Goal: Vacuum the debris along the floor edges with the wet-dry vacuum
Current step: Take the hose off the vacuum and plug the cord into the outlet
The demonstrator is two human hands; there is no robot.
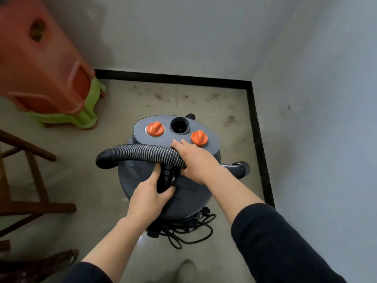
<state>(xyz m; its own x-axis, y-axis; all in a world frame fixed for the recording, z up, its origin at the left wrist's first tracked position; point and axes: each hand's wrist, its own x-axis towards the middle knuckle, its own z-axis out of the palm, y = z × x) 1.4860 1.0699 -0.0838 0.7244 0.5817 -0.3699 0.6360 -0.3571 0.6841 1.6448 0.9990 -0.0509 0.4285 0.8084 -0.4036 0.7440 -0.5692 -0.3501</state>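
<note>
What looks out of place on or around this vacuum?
The hose lies draped across the top of the vacuum while the round port there stands open, so it seems unconnected. At its base, the power cord sprawls in tangled loops.

Grey wet-dry vacuum [134, 174] upright near a room corner, two orange knobs [155, 129] on its lid, ribbed hose [142, 153] draped across it, dark debris [230, 119] scattered along the floor edges beyond.

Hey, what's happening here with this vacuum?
A person stands over a grey wet-dry vacuum in a room corner. The left hand grips its black top handle; the right hand holds the ribbed hose draped across its top. Dark debris lies along the black floor edge, and the power cord lies bundled on the floor.
</note>
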